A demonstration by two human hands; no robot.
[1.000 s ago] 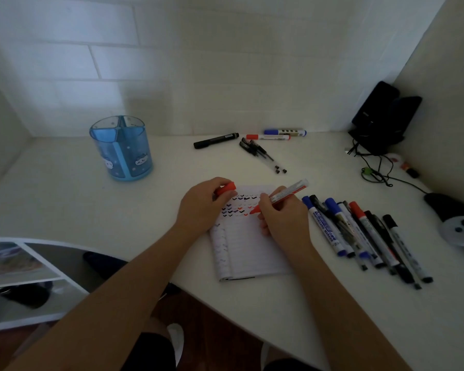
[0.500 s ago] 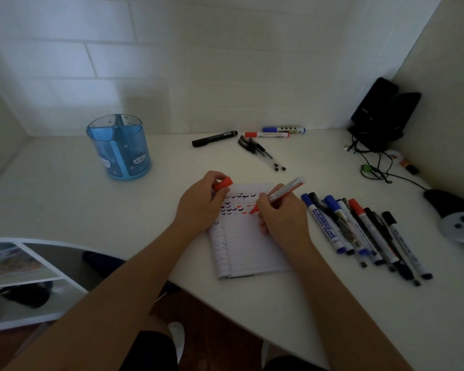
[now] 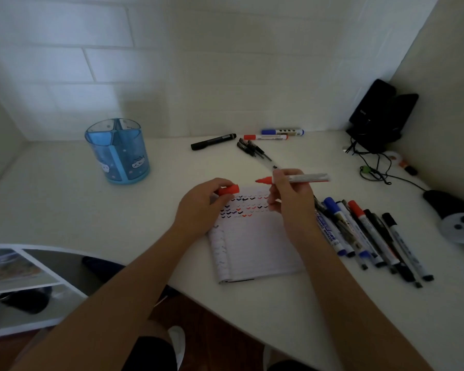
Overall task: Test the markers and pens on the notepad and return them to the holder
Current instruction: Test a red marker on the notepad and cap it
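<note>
An open lined notepad (image 3: 255, 245) lies on the white desk, its top rows filled with small black, blue and red tick marks. My right hand (image 3: 289, 199) holds an uncapped red marker (image 3: 300, 178) level above the pad, its red tip pointing left. My left hand (image 3: 201, 204) pinches the red cap (image 3: 228, 189) at the pad's upper left corner, a short gap from the tip. The blue see-through holder (image 3: 117, 151) stands at the back left with nothing in it.
Several markers and pens (image 3: 364, 234) lie in a row right of the pad. More lie at the back: a black marker (image 3: 213, 141), a red marker (image 3: 265, 137), a blue marker (image 3: 282, 132), black pens (image 3: 253, 149). Black speakers (image 3: 381, 116), cables and a white controller (image 3: 460, 227) sit right.
My right hand lifted the red marker off the page and turned it level, tip toward the cap. My left hand stayed at the pad's corner with the cap.
</note>
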